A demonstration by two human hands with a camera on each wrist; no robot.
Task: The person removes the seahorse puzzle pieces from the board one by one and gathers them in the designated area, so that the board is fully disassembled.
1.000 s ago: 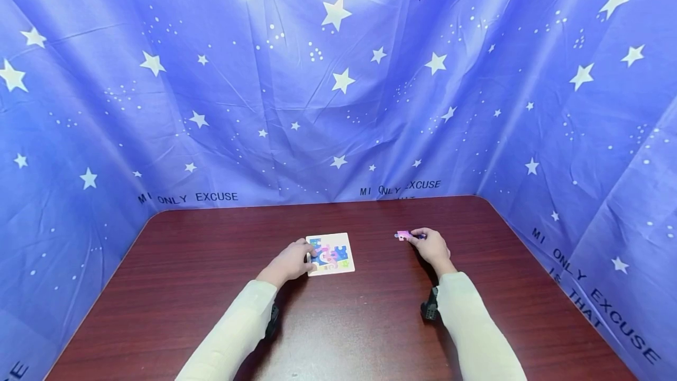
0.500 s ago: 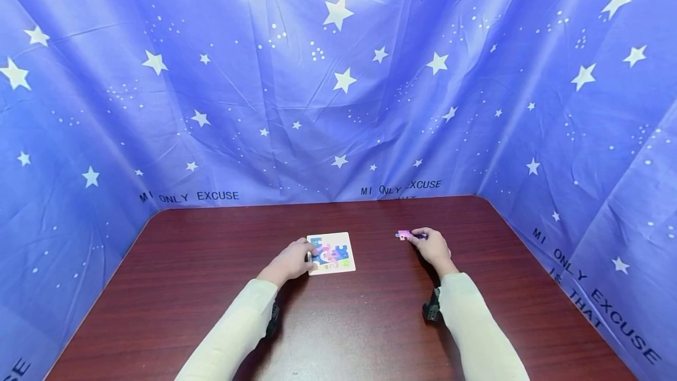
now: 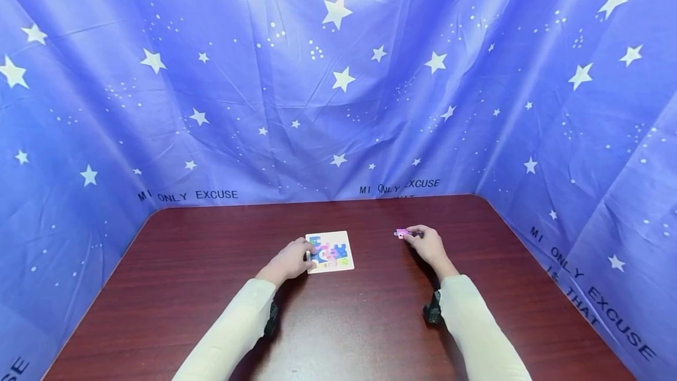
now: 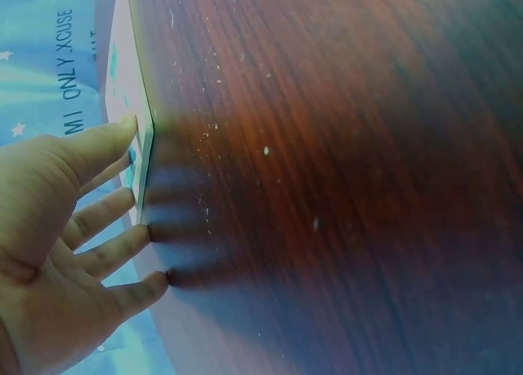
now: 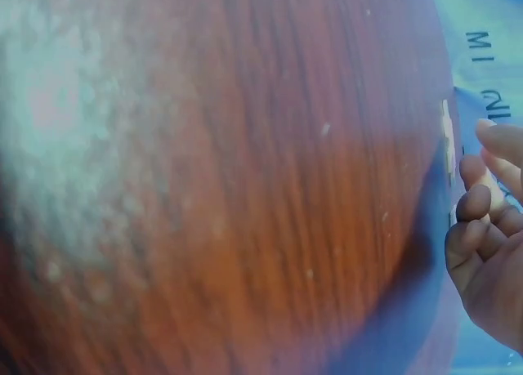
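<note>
A white square jigsaw board (image 3: 334,237), partly filled with blue, pink and yellow pieces, lies on the table left of centre. My left hand (image 3: 290,260) rests at its left edge, thumb and fingers spread; in the left wrist view the thumb tip (image 4: 127,126) overlaps the board's edge (image 4: 147,158). To the right, a pink jigsaw piece (image 3: 400,233) with a bluish tab lies on the table, under the fingertips of my right hand (image 3: 429,244). In the right wrist view that hand's thumb and forefinger are apart beside a thin flat piece (image 5: 448,142), the other fingers bent.
Both stand on a dark red wood-grain table (image 3: 338,322). Blue star-patterned cloth (image 3: 296,75) hangs behind it and along both sides. Black wrist cameras are strapped under the pale sleeves (image 3: 227,334).
My right hand has shifted slightly left, its fingertips now covering more of the pink jigsaw piece. The left hand stays at the jigsaw board's edge.
</note>
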